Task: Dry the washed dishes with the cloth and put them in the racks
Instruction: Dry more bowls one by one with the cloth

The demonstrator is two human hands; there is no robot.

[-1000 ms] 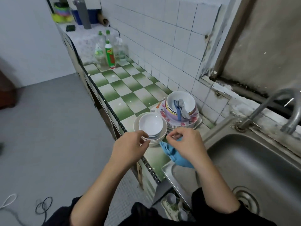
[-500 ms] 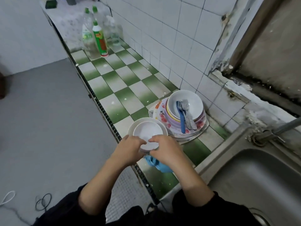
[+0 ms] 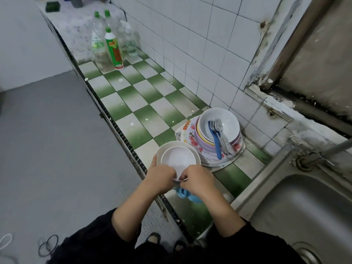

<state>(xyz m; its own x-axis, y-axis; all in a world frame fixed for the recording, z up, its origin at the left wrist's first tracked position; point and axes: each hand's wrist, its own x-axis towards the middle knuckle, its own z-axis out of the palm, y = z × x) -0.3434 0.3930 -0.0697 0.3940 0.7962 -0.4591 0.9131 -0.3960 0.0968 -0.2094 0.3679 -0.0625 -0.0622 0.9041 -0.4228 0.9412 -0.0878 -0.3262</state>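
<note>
We pinch one small white bowl (image 3: 179, 159), nested in a wider bowl (image 3: 159, 149) at frame centre on the tabletop (image 3: 133, 103), with left hand (image 3: 162, 178) and right hand (image 3: 198, 180) grips. One blue cloth (image 3: 185, 193) lies beneath. Right of it, the top bowl (image 3: 227, 119) holds three forks (image 3: 216, 142).

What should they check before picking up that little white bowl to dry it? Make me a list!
1. Grip on the small white bowl: ok, left hand and right hand both hold its near rim.
2. Cloth ready: ok, blue cloth sits bunched under the right hand.
3. Nothing on top of the bowl: ok, it is topmost, nested in the cream bowl.
4. Forks out of the way: ok, forks lie in the bowl on the plate stack, apart from the hands.
5. Rack ready: cannot tell, none in view.
</note>
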